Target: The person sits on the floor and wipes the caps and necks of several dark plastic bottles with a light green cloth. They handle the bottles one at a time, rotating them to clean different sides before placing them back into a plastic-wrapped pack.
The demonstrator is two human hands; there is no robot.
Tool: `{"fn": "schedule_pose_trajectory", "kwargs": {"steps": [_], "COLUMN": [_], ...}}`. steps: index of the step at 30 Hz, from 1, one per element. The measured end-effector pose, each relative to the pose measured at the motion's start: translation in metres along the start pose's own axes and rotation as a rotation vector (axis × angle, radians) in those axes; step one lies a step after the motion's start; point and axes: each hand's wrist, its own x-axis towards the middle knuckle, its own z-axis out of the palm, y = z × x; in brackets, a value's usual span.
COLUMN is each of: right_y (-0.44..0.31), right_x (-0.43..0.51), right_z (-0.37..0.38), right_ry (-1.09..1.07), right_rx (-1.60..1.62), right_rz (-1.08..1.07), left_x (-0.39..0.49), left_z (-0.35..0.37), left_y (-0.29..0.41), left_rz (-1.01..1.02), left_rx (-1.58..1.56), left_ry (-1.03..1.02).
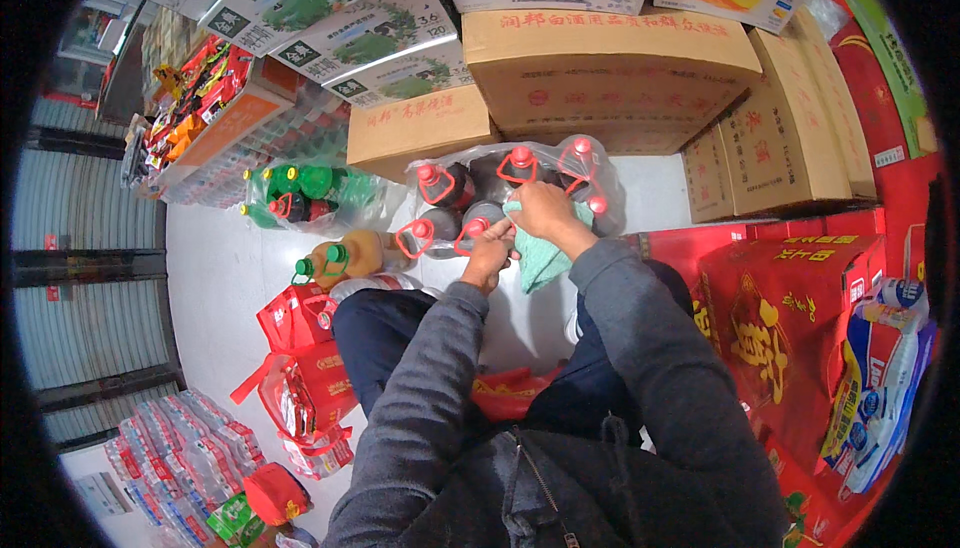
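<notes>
A pack of large dark soda bottles (453,186) with red caps and red loop handles stands on the floor before me, partly wrapped in clear plastic film (609,171). My right hand (551,212) grips a light green cloth (546,259), which hangs down over the near right side of the pack. Beside it, my left hand (491,254) is at the near middle bottle's red cap (478,227), its fingers bent close to the cloth. Whether those fingers pinch the film, the handle or the cloth cannot be made out. My right hand and the cloth hide some of the bottles.
Cardboard cartons (607,82) and milk boxes (360,41) are stacked behind the pack. Green bottles in film (315,180) and orange drink bottles (352,251) stand to the left, near red gift bags (307,383). Red boxes (780,323) line my right side.
</notes>
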Motion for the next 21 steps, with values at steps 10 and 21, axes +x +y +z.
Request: {"fn": "schedule_pose_trajectory", "kwargs": {"steps": [10,21], "right_y": [-0.001,-0.017], "right_x": [-0.024,-0.059], "right_z": [0.015,0.051], "right_ry": [0.091,0.363], "right_rx": [-0.027,-0.132], "right_rz": [-0.046,-0.095], "left_x": [-0.007,-0.013], "left_z": [-0.007,-0.017], "left_y": [0.0,-0.003], "left_rz": [-0.03,-0.04], "left_rx": [0.069,-0.15], "left_ry": [-0.119,-0.292]}}
